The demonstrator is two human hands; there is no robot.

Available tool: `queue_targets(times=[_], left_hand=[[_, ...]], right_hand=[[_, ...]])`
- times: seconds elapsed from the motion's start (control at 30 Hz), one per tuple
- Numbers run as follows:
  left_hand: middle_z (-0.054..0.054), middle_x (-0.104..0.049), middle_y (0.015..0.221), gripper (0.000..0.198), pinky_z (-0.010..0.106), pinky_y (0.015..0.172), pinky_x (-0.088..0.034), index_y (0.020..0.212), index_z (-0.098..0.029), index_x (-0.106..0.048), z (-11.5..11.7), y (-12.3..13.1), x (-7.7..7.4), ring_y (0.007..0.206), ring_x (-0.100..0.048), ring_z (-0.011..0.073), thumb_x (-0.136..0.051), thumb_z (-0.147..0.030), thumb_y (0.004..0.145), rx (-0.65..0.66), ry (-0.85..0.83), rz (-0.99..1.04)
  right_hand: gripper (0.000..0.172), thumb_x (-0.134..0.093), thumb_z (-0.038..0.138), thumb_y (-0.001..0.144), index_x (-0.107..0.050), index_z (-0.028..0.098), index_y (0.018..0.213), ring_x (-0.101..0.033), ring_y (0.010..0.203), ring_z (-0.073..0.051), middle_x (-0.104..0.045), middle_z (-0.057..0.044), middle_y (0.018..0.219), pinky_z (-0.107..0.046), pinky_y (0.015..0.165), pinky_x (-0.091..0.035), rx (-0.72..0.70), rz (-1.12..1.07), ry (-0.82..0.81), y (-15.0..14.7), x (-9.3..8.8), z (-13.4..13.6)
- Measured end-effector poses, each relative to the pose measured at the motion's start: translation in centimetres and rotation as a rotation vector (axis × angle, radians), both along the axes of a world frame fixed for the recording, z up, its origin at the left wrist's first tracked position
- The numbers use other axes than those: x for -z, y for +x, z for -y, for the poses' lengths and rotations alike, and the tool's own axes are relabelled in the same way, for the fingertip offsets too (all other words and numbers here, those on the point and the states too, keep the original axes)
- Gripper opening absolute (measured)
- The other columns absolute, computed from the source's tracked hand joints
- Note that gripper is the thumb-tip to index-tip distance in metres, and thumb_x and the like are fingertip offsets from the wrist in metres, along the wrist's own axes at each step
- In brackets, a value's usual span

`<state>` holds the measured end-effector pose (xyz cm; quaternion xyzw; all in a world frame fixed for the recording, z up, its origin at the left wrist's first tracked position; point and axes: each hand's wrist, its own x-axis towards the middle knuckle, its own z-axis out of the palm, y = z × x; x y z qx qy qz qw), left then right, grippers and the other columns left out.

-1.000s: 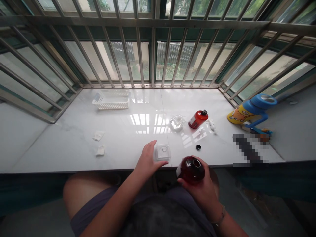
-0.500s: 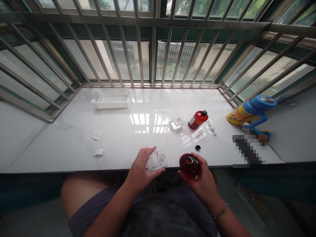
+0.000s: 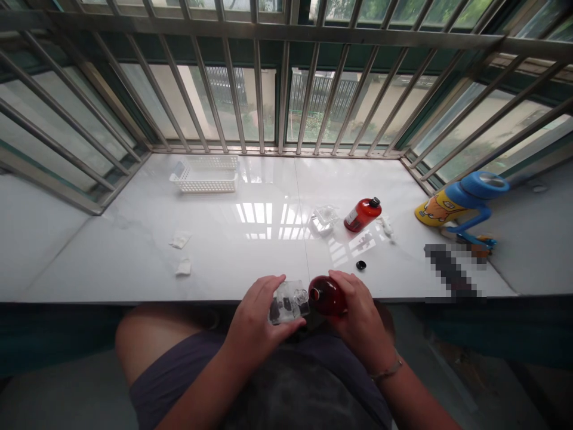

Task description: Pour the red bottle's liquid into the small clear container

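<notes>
the left hand [image 3: 257, 319] is closed around a small clear bottle [image 3: 289, 301], and the right hand [image 3: 358, 313] is wrapped around a dark red bottle [image 3: 326, 295]; both are held off the ledge, just in front of its near edge and above the lap. a second ago the clear bottle lay flat on the ledge [image 3: 134, 263] by the near edge under the left hand, and the red bottle stood mouth up in the right hand, apart from it. since then the clear bottle has been lifted and the red bottle tipped sideways, so its open mouth now meets the clear bottle's neck, which looks like the start of a pour from one into the other. a small black cap [image 3: 360, 264] lies on the ledge just behind the right hand. further back sit a second red bottle [image 3: 362, 215] on its side, a clear plastic piece [image 3: 323, 218], and a white basket [image 3: 206, 173] toward the far left corner
</notes>
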<state>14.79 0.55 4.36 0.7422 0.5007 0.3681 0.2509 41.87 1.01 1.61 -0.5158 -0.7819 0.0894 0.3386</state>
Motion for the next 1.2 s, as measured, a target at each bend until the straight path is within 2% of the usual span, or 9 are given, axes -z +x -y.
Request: queue_targets(times=[0.3,0.67,0.8,1.0,1.2], left_hand=[[0.012,-0.065,0.142,0.077,0.051,0.114,-0.057,0.149,-0.029,-0.053,0.0,0.3,0.5,0.133,-0.064,0.0327,-0.094,-0.036,0.084,0.013,-0.039,0.017],[0.013,-0.065,0.142,0.076,0.051,0.114,-0.057,0.148,-0.028,-0.054,-0.1,0.3,0.9,0.133,-0.064,0.0334,-0.094,-0.037,0.085,0.017,-0.068,0.028],[0.013,-0.064,0.143,0.077,0.052,0.113,-0.056,0.148,-0.028,-0.053,-0.1,0.3,1.1,0.133,-0.063,0.0336,-0.094,-0.037,0.084,0.009,-0.075,0.023],[0.012,-0.064,0.143,0.081,0.052,0.112,-0.057,0.149,-0.03,-0.051,0.0,0.2,1.4,0.132,-0.063,0.0333,-0.096,-0.034,0.082,0.007,-0.07,0.028],[0.012,-0.064,0.143,0.082,0.051,0.111,-0.057,0.149,-0.03,-0.051,-0.1,0.0,1.8,0.131,-0.064,0.0333,-0.097,-0.036,0.081,-0.005,-0.081,0.033]], right_hand=[[0.083,-0.067,0.01,0.091,-0.036,0.032,0.165,-0.058,0.139,-0.036,-0.06,-0.014,0.15,-0.069,0.122,-0.04,-0.037,0.129,0.062,0.6,-0.1,-0.3],[0.077,-0.063,0.01,0.096,-0.036,0.033,0.165,-0.057,0.141,-0.034,-0.061,-0.013,0.15,-0.069,0.124,-0.038,-0.024,0.178,0.098,0.4,-0.6,-0.6],[0.075,-0.063,0.009,0.097,-0.039,0.032,0.164,-0.057,0.142,-0.033,-0.061,-0.014,0.15,-0.068,0.124,-0.037,-0.03,0.191,0.113,0.3,-0.7,-0.8],[0.061,-0.065,0.01,0.098,-0.051,0.025,0.156,-0.058,0.14,-0.034,-0.064,-0.014,0.148,-0.066,0.125,-0.036,-0.032,0.184,0.17,0.2,-0.8,-1.0],[0.06,-0.065,0.007,0.096,-0.054,0.026,0.153,-0.057,0.142,-0.034,-0.064,-0.013,0.148,-0.065,0.128,-0.033,-0.023,0.204,0.173,0.1,-1.4,-1.1]])
